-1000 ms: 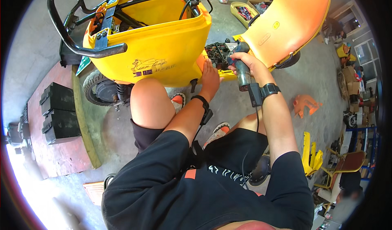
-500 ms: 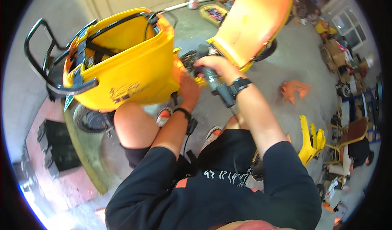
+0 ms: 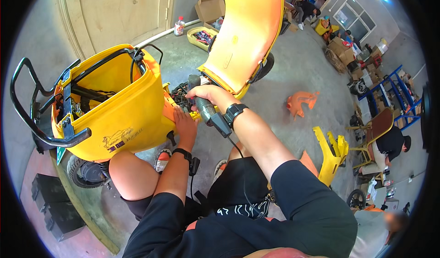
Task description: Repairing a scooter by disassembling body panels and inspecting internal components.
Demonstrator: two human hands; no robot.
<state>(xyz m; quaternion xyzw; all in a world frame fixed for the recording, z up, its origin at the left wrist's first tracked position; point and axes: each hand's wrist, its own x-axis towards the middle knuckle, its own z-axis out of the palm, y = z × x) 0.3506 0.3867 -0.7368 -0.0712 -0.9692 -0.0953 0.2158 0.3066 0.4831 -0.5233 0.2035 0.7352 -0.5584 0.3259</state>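
Note:
In front of me stands a yellow scooter with its shell partly taken apart. Its rear body (image 3: 130, 107) has an open top framed by black bars. My left hand (image 3: 185, 126) rests on the scooter's orange panel (image 3: 169, 107), fingers stretched out along it. My right hand (image 3: 208, 95) is closed around a dark corded power drill (image 3: 205, 108). The drill's front end is over exposed wiring (image 3: 181, 95) at the middle of the scooter; its tip is hidden. A power cord (image 3: 238, 150) trails from the drill toward my lap. The scooter's yellow front shield (image 3: 247, 33) rises beyond.
An orange cover (image 3: 301, 103) and a yellow plastic frame piece (image 3: 327, 159) lie on the floor at right. Black blocks (image 3: 57, 207) sit at left. A bottle (image 3: 179, 27) and a yellow tray (image 3: 201, 37) stand near the door. Other people sit or bend at far right.
My view has shifted right, so the scooter appears lower and further left. The drill stays in my right hand, and my left hand stays against the orange panel.

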